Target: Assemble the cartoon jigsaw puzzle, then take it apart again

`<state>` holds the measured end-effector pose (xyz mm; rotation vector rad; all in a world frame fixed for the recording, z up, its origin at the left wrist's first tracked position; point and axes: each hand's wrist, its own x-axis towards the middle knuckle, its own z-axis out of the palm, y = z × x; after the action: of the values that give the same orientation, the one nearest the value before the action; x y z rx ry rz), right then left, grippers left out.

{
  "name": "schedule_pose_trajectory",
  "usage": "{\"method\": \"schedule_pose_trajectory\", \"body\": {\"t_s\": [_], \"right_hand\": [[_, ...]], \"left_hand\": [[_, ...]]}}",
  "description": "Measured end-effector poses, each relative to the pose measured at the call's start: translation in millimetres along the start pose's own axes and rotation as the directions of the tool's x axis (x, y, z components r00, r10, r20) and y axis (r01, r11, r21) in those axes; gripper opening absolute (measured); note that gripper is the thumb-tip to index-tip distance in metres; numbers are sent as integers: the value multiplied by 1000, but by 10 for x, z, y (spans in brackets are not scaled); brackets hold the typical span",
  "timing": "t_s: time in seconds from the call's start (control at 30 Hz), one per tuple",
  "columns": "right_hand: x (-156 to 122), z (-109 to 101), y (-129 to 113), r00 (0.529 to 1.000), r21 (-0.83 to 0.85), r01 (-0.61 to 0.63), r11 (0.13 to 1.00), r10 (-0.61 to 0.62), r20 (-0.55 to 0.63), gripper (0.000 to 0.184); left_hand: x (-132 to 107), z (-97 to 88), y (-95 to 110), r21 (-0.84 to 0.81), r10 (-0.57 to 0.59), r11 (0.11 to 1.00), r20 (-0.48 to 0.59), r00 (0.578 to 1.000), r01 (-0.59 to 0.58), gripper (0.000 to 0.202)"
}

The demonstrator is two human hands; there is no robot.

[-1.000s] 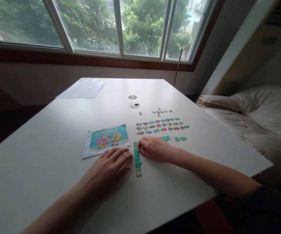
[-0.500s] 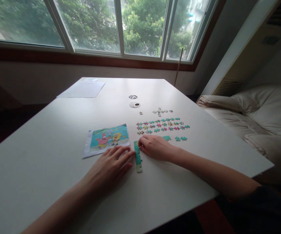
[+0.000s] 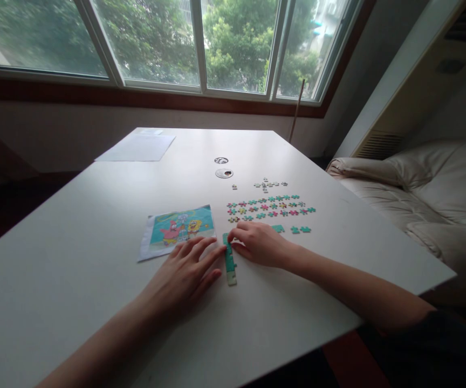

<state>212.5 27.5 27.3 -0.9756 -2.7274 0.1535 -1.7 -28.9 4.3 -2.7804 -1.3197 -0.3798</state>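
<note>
left hand (image 3: 190,267), grip loosely spread, left of puzzle strip (image 3: 230,264); right hand (image 3: 263,243), grip curled, contents indiscernible, at its far end: apparently edge-joining; next calls for careful alignment.

Before you, the white worktop (image 3: 75,226) carries a blank sheet (image 3: 138,149) at far left and two flat round items (image 3: 224,173) at far centre. Nearer, you have a printed picture (image 3: 181,229) left of a joined green puzzle strip (image 3: 230,261); loose puzzle pieces (image 3: 264,207) lie in rows to the right, beyond two green pieces (image 3: 306,229).
</note>
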Motion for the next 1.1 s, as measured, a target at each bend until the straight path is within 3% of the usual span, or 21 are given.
{"method": "schedule_pose_trajectory", "body": {"t_s": [0.43, 0.67, 1.1], "right_hand": [[8, -19, 28, 999, 17, 33, 999, -33, -3, 20], [13, -3, 101, 996, 67, -3, 998, 9, -92, 20], [15, 43, 127, 999, 67, -5, 998, 8, -44, 24]], "left_hand": [[-6, 44, 6, 7, -35, 999, 1, 999, 35, 39], [-21, 35, 5, -3, -33, 999, 0, 999, 33, 40], [-24, 44, -1, -2, -39, 999, 8, 999, 39, 40]]}}
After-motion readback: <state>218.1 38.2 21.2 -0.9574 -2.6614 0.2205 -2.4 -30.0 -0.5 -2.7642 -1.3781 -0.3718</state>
